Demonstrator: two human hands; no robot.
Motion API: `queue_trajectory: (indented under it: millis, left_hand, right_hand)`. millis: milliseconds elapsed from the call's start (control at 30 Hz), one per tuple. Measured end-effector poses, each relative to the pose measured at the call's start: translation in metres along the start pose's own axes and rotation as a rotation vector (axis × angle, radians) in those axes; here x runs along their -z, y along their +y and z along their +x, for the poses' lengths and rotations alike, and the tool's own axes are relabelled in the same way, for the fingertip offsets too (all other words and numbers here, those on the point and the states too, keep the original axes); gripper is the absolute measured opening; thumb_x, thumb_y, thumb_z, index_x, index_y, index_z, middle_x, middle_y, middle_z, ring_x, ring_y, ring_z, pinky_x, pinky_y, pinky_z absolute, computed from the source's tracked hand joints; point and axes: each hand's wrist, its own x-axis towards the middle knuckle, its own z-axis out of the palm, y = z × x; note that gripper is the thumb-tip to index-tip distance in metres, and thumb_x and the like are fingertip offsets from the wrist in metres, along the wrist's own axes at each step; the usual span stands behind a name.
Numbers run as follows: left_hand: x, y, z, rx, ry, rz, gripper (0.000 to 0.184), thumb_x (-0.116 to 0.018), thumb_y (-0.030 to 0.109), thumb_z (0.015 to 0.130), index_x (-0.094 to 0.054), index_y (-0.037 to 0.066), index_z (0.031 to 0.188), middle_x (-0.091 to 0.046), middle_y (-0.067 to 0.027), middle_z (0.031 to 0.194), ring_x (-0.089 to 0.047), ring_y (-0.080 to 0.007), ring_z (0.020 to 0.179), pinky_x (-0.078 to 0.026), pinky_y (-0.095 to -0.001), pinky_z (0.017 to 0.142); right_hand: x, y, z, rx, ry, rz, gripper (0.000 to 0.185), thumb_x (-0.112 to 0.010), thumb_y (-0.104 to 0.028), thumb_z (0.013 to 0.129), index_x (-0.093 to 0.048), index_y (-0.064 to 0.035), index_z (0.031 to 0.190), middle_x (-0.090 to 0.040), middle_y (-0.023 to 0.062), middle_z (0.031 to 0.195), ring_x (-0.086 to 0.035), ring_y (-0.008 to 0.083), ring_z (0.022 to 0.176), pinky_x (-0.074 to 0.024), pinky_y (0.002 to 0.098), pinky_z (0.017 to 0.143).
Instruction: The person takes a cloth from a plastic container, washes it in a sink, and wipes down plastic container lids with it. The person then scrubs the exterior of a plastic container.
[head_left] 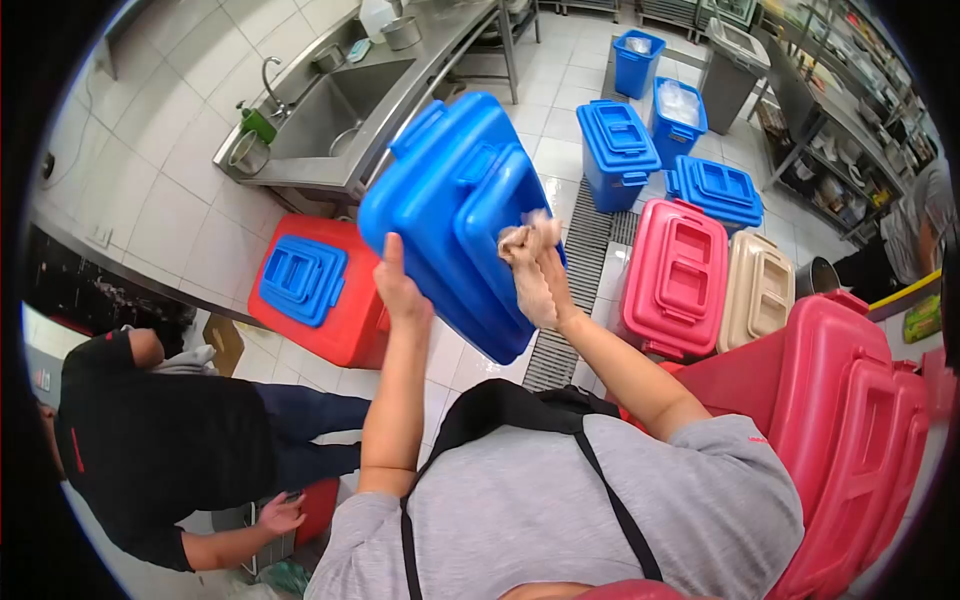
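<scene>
A large blue lid (440, 205) is held up, tilted, in front of my chest. My left hand (403, 290) grips its lower left edge, with the thumb on the top face. A crumpled, beige-brown cloth (530, 275) is in my right hand (555, 280), against the lid's right side near the raised panel. The fingers of my right hand are partly hidden by the cloth and slightly blurred.
A person in black (165, 440) stands at the left; another person's grey sleeve (915, 215) shows far right. Red bin (335, 335) with a small blue lid, steel sink (335, 110), blue bins (615, 160), pink bin (675, 275), beige bin (757, 290), large red bins (800, 390), floor grate (565, 330).
</scene>
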Motion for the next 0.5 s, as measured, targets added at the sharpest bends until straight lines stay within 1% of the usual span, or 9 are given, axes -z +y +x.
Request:
queue_trajectory:
  millis: [33,100,167,233,267,367,400,433,500]
  left_hand:
    - [-0.005,-0.001,0.0,0.034,-0.03,-0.035,0.045,-0.05,0.03,0.083,-0.046,-0.009,0.105,-0.055,-0.0137,0.099,-0.054,-0.0203,0.09,-0.042,-0.0318,0.079]
    - [-0.001,-0.005,0.006,0.063,-0.108,-0.051,0.046,-0.049,0.032,0.083,-0.045,-0.008,0.107,-0.054,-0.014,0.103,-0.052,-0.0214,0.094,-0.041,-0.0333,0.083]
    - [0.01,-0.006,0.004,0.087,-0.063,0.117,0.048,-0.049,0.032,0.083,-0.042,-0.004,0.113,-0.05,-0.014,0.11,-0.049,-0.023,0.1,-0.037,-0.035,0.089]
    - [-0.007,-0.009,0.002,0.049,-0.024,0.001,0.048,-0.049,0.033,0.083,-0.046,-0.01,0.105,-0.055,-0.0155,0.098,-0.054,-0.0232,0.09,-0.042,-0.0323,0.082]
    - [-0.008,-0.004,0.001,0.056,-0.013,-0.043,0.048,-0.049,0.032,0.083,-0.046,-0.01,0.105,-0.055,-0.0156,0.099,-0.054,-0.0232,0.09,-0.042,-0.0322,0.082]
    - [0.007,-0.002,0.004,0.028,0.003,-0.071,0.048,-0.048,0.033,0.083,-0.046,-0.009,0.106,-0.053,-0.0165,0.102,-0.054,-0.0238,0.091,-0.043,-0.0333,0.081]
    - [0.014,-0.002,0.007,0.07,-0.043,-0.096,0.048,-0.047,0.034,0.083,-0.045,-0.009,0.106,-0.053,-0.0166,0.104,-0.053,-0.0239,0.092,-0.042,-0.0335,0.082]
    - [0.018,-0.003,0.01,0.119,-0.089,-0.127,0.049,-0.047,0.034,0.084,-0.045,-0.009,0.107,-0.052,-0.0168,0.105,-0.053,-0.0239,0.094,-0.042,-0.0337,0.082]
    - [0.018,-0.005,0.01,0.128,-0.066,-0.107,0.048,-0.047,0.034,0.084,-0.045,-0.008,0.107,-0.052,-0.0167,0.106,-0.053,-0.0241,0.094,-0.042,-0.0339,0.084]
  right_hand:
    - [0.015,0.012,-0.005,-0.1,0.085,0.339,0.024,-0.041,-0.022,0.086,-0.05,-0.0016,0.093,-0.052,0.0074,0.086,-0.052,0.0164,0.082,-0.0417,0.0265,0.076]
    - [0.031,0.043,0.028,0.143,0.174,-0.01,0.022,-0.045,-0.017,0.083,-0.051,-0.0002,0.095,-0.055,0.0114,0.082,-0.054,0.0198,0.08,-0.0423,0.0301,0.074]
    - [0.027,0.006,0.061,0.617,-0.089,-1.173,0.021,-0.05,-0.013,0.075,-0.054,-0.0006,0.091,-0.056,0.0142,0.082,-0.053,0.0241,0.079,-0.0418,0.0332,0.072]
    - [0.02,-0.019,0.071,0.736,-0.138,-1.405,0.022,-0.052,-0.009,0.067,-0.056,-0.0008,0.088,-0.055,0.0158,0.084,-0.052,0.0266,0.078,-0.0412,0.0357,0.07]
    - [0.029,-0.002,0.073,0.733,-0.094,-1.533,0.016,-0.053,-0.011,0.065,-0.06,-0.0042,0.078,-0.057,0.0121,0.076,-0.052,0.0247,0.08,-0.0407,0.0361,0.072]
    - [0.028,-0.018,0.059,0.487,-0.54,-1.656,0.012,-0.056,-0.017,0.062,-0.062,-0.0077,0.066,-0.058,0.0105,0.065,-0.055,0.0243,0.07,-0.043,0.0363,0.067]
    - [0.025,-0.016,0.061,0.303,-0.646,-1.644,0.012,-0.056,-0.018,0.061,-0.062,-0.0082,0.059,-0.057,0.0092,0.057,-0.056,0.0266,0.059,-0.0447,0.0366,0.06]
    - [0.006,-0.034,0.053,0.045,-0.641,-1.478,0.015,-0.051,-0.016,0.064,-0.06,-0.0035,0.06,-0.058,0.0116,0.057,-0.054,0.0304,0.05,-0.045,0.0379,0.054]
    - [0.002,-0.001,0.043,0.008,-0.38,-0.887,0.019,-0.048,-0.015,0.068,-0.057,0.0011,0.066,-0.058,0.0144,0.063,-0.055,0.0312,0.059,-0.045,0.0362,0.059]
